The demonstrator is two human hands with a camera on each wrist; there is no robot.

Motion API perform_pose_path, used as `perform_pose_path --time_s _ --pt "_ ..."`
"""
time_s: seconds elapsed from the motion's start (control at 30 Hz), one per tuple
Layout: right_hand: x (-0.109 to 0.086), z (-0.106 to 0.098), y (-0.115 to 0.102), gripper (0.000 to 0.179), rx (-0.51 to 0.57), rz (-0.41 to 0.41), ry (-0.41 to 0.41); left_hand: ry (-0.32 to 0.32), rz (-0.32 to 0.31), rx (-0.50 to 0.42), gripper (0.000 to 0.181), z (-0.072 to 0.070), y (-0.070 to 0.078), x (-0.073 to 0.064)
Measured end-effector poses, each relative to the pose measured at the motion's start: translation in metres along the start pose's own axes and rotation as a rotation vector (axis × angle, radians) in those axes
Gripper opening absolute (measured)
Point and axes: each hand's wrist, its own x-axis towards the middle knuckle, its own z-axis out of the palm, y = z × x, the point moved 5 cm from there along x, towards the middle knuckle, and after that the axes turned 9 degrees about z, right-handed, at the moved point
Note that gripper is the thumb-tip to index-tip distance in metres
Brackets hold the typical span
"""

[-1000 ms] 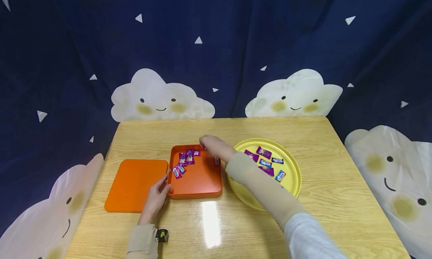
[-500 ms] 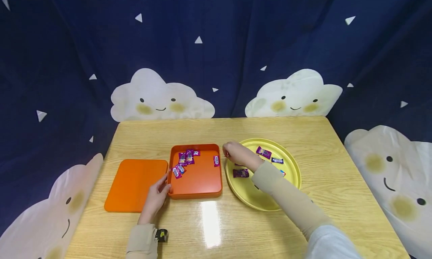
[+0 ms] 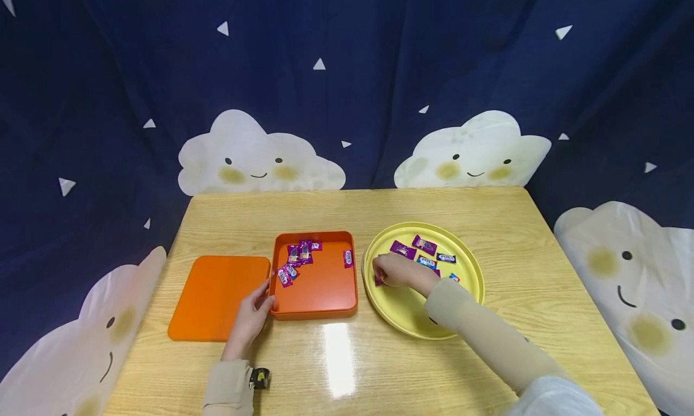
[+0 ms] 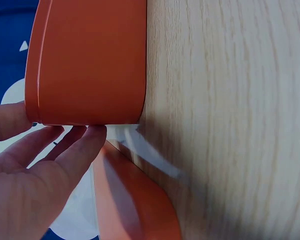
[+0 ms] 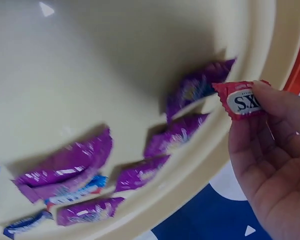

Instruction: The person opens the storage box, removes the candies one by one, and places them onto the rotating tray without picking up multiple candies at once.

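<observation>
My right hand (image 3: 398, 270) is above the left part of the round yellow tray (image 3: 401, 319). In the right wrist view it pinches a red-wrapped candy (image 5: 244, 100) between thumb and fingers, close to the tray's rim. Below it lie several purple-wrapped candies (image 5: 177, 135) and a few blue ones, among them a dark blue candy (image 5: 27, 224). My left hand (image 3: 252, 316) rests against the left wall of the square orange box (image 3: 320, 295). Its fairly straight fingers (image 4: 82, 150) touch the wall near the rim in the left wrist view.
Inside the box, a cluster of wrapped candies (image 3: 305, 252) lies at the back left and a single magenta candy (image 3: 348, 259) at the right. The flat orange lid (image 3: 211, 301) lies left of the box. A dark blue curtain (image 3: 358, 73) hangs behind the wooden table (image 3: 293, 380).
My right hand has moved right, from the box's back right corner over to the yellow tray. My left hand has stayed at the box.
</observation>
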Motion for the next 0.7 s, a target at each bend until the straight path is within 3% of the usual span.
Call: perform_pose_path --time_s 0.43,0.7 --pt "-0.014 0.028 0.001 0.026 0.088 0.073 -0.139 0.012 0.009 -0.006 0.049 -0.001 0.0 -0.001" --pt "-0.016 0.033 0.001 0.023 0.056 0.096 -0.139 0.005 -0.01 -0.014 0.049 0.0 0.0 0.0"
